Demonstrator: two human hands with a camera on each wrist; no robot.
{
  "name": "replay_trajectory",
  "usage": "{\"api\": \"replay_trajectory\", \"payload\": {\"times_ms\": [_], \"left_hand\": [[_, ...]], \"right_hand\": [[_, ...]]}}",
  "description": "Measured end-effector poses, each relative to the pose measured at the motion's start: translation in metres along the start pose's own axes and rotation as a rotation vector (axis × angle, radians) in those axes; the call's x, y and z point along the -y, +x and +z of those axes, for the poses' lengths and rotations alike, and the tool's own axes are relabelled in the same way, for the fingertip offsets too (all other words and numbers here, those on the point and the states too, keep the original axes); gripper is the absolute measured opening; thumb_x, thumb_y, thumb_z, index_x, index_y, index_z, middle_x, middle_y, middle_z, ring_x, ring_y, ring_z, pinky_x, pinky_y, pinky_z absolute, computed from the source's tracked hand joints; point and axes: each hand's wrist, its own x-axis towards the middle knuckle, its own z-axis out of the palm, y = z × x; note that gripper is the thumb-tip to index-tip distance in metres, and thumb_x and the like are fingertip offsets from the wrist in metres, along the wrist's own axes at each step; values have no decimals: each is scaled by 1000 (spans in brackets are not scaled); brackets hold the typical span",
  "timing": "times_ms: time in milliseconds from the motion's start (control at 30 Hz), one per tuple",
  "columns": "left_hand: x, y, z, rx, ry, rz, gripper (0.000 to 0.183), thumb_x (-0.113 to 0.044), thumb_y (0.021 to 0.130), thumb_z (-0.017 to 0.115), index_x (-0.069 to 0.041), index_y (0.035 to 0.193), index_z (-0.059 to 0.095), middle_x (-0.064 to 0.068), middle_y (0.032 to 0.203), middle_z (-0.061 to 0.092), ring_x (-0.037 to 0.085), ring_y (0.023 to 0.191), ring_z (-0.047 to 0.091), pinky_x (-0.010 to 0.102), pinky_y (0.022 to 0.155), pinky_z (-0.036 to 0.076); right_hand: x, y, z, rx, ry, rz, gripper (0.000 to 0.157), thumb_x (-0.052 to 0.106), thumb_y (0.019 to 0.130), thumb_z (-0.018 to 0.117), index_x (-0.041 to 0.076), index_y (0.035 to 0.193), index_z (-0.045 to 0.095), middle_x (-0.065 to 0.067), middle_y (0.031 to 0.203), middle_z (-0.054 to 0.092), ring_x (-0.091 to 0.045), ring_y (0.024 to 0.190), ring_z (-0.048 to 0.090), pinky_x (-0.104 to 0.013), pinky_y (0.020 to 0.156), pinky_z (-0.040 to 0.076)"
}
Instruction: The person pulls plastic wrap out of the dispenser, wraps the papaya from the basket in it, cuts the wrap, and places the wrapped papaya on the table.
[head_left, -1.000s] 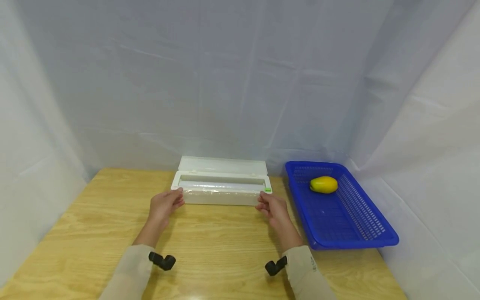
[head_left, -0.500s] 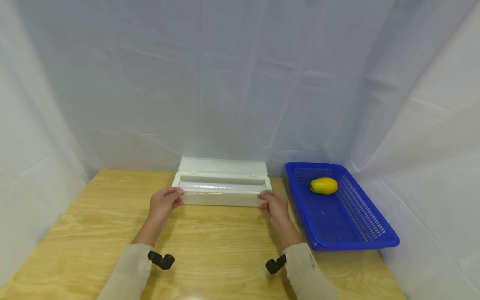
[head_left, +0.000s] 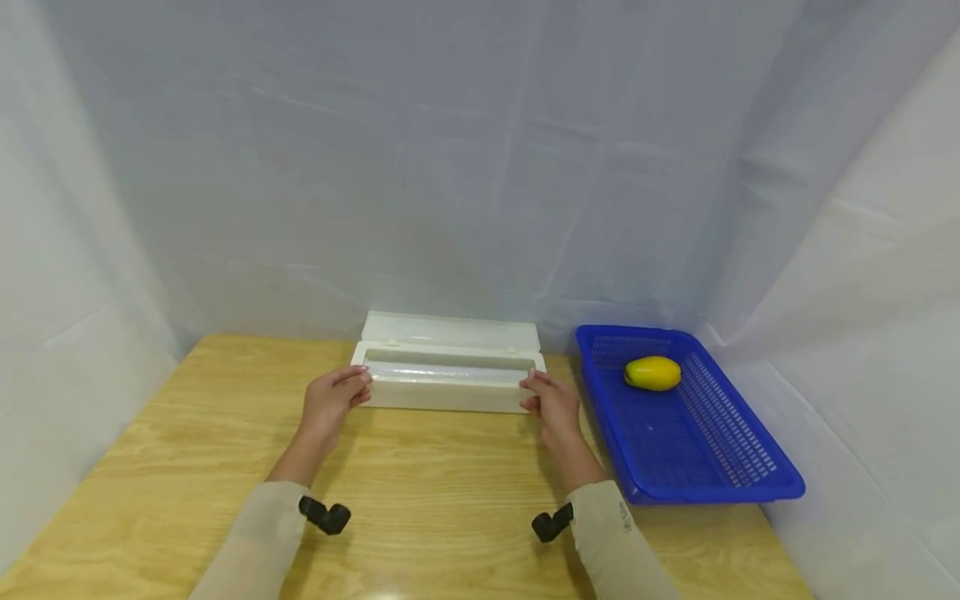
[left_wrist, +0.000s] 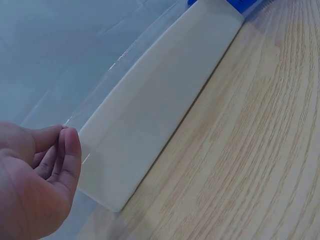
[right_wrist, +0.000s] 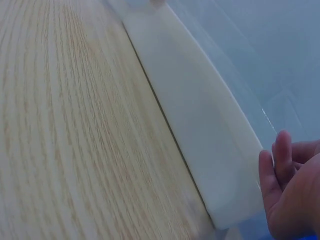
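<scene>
Clear film (left_wrist: pixel 122 61) spans the gap between two hands at the front of an open white box (head_left: pixel 450 397), near the back of the table (head_left: pixel 427 500), as seen from my remote station. Over the past second I have watched both hands rise slightly, and a green tab at the box's right front corner has vanished behind fingers; for the work, I judge, that means the film's end is being lifted off the box front. The left hand (head_left: pixel 330 400) pinches the film near its left end and the right hand (head_left: pixel 558 408) near its right, fingertips drawn narrow on both. I count one box, one raised lid (head_left: pixel 450 332) behind it, one roll (head_left: pixel 420 372) inside, one blue basket (head_left: pixel 660 442) to the right holding one yellow fruit (head_left: pixel 652 373), and two black wrist mounts (head_left: pixel 325 517), one at each sleeve.
</scene>
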Motion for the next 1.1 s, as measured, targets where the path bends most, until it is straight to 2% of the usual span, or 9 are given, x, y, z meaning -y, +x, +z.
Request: {"api": "replay_trajectory", "payload": {"times_ms": [133,367,567,733,933,1100], "left_hand": [[9,12,-2,-21,-31,18,42,-10,93,63,11,127,52,16,109,66,8,82,66,23,78,56],[18,25,1,-85,-14,39,40,-17,92,65,5,125,57,11,107,66,15,91,64,22,79,55],[10,32,5,-131,-8,78,37,-15,90,67,5,121,60,11,105,68,12,85,65,20,74,55],[0,37,7,-138,-8,86,36,-12,91,66,7,121,60,7,100,68,10,83,64,20,76,55],[-10,40,10,-125,24,77,34,-13,93,63,4,122,60,17,114,63,14,90,62,18,77,53],[-15,41,14,-128,43,66,35,-16,93,63,3,122,60,10,109,64,22,99,62,18,77,53]], "right_hand": [[-2,3,1,-8,9,-9,32,1,87,65,-10,117,60,-1,77,70,-6,44,55,-20,50,51],[0,9,1,4,60,-14,33,2,88,65,-11,118,59,-1,76,71,-6,44,54,-18,49,50],[4,11,3,13,67,-39,32,1,88,65,-10,117,61,-1,76,71,-5,45,51,-17,47,48],[8,14,6,16,61,-54,30,2,87,67,-9,114,63,-1,75,71,-5,46,50,-17,47,48],[14,17,6,32,43,-33,25,3,88,67,-6,110,65,-1,77,71,-7,48,53,-19,49,50],[18,18,3,47,-20,-18,27,9,88,69,-3,112,66,0,82,70,-10,58,59,-21,54,53]]}}
